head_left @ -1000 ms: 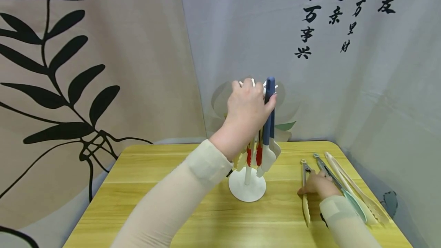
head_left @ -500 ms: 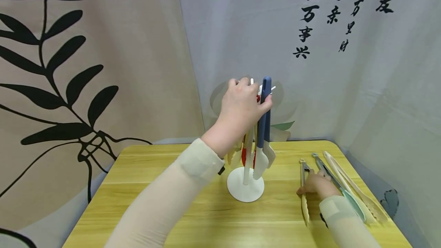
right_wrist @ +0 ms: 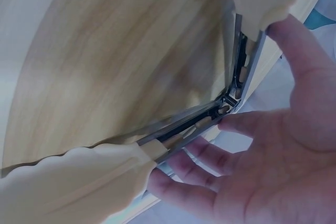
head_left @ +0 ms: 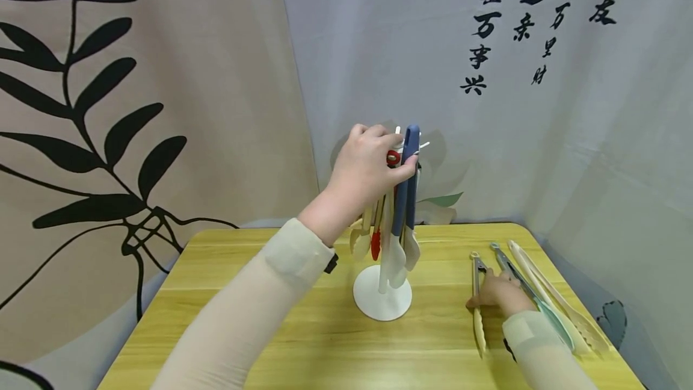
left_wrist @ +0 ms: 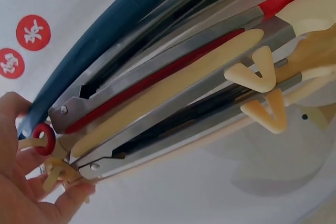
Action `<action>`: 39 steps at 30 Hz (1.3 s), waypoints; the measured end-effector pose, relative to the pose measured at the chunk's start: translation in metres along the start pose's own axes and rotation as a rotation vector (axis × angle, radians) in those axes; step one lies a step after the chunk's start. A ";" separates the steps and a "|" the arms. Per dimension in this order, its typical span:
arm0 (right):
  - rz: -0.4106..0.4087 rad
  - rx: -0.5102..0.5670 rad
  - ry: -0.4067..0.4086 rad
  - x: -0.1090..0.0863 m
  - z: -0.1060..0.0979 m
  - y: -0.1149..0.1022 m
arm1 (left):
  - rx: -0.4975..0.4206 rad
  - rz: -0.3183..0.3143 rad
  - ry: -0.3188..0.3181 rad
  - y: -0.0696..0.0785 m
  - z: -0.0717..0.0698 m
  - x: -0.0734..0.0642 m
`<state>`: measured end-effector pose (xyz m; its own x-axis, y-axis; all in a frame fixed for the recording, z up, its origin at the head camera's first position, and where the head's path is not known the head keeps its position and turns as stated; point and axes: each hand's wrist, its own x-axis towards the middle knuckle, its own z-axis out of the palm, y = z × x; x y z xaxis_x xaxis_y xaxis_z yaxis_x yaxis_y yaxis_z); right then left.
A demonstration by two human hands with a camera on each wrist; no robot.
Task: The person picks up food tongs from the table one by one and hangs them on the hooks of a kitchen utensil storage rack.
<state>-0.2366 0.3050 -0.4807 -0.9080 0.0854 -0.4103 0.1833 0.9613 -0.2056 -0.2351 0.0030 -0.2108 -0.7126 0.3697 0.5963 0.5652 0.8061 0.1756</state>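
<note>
My left hand (head_left: 364,158) grips the top of a white utensil rack (head_left: 382,303), its thumb against a blue handle (head_left: 400,204). From the rack hang blue-handled utensils with white heads, red-tipped tongs (left_wrist: 157,72) and cream-tipped tongs (left_wrist: 210,106), seen close in the left wrist view. At the right of the table, my right hand (head_left: 500,290) holds a pair of cream-tipped tongs (right_wrist: 79,184). In the right wrist view these stand spread in a wide V, thumb at one arm and fingers along the other.
Beside the right hand lie mint-tipped tongs (head_left: 552,318) and long cream tongs (head_left: 568,303), near the right edge of the wooden table (head_left: 260,294). A printed curtain (head_left: 243,77) hangs close behind the rack.
My left hand has moved left and the hanging utensils have turned with it; the blue handles have shifted left and a red tong end now shows by the fingers. The right hand has stayed put.
</note>
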 end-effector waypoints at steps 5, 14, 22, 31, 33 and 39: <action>-0.006 0.014 0.001 -0.002 0.000 0.000 | -0.075 0.028 -0.010 -0.010 -0.004 -0.002; 0.000 0.020 -0.006 -0.001 0.001 0.000 | -0.199 0.070 -0.022 -0.025 -0.008 -0.003; 0.009 0.016 -0.017 0.003 0.002 0.001 | -0.236 0.068 -0.083 -0.036 -0.012 -0.004; 0.005 0.032 -0.012 -0.001 0.004 0.003 | -0.361 0.028 -0.171 -0.051 -0.014 -0.003; 0.006 0.043 -0.012 -0.002 0.004 0.003 | -0.371 0.044 -0.180 -0.054 -0.015 -0.002; 0.002 0.045 -0.021 -0.002 0.001 0.002 | -0.380 0.131 -0.161 -0.059 -0.014 0.003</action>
<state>-0.2341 0.3062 -0.4814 -0.8996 0.0815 -0.4291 0.2023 0.9485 -0.2439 -0.2645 -0.0499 -0.2088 -0.6634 0.5489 0.5085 0.7465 0.5313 0.4005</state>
